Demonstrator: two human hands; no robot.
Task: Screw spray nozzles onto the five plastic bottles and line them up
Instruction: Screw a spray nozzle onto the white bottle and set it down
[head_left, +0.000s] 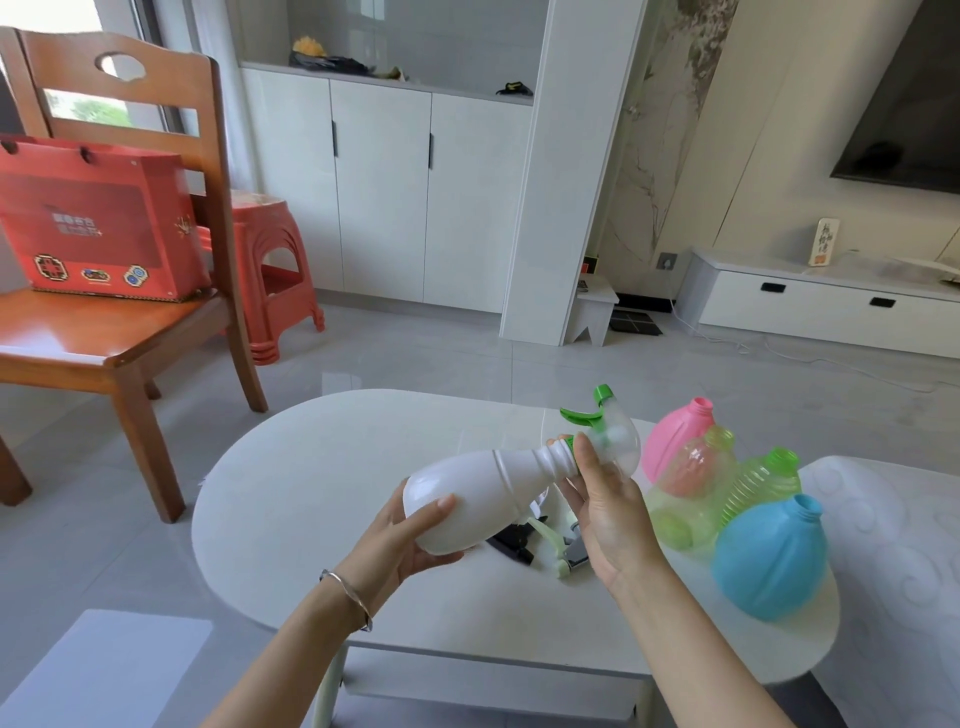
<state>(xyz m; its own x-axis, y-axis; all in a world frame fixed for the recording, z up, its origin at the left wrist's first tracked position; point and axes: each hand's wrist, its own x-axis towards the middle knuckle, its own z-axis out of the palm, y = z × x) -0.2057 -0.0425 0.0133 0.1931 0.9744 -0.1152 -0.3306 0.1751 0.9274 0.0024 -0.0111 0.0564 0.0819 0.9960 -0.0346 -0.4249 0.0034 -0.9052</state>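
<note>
Red gift box (98, 223) on the wooden chair (78, 332): a dark panel with pale characters, too blurred to read; three ornamental emblems along its lower edge, no legible lettering. Small upright plaque (827, 242) on the low white TV cabinet (831, 306), far right of the chair: vertical brush characters, a red mark beneath, unreadable. Bottles show no labels.

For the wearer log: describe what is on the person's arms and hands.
Both forearms are bare, with no sleeves in view. The left hand has a thin silver bangle at its wrist. The right hand wears nothing visible: no ring, watch or glove.
</note>
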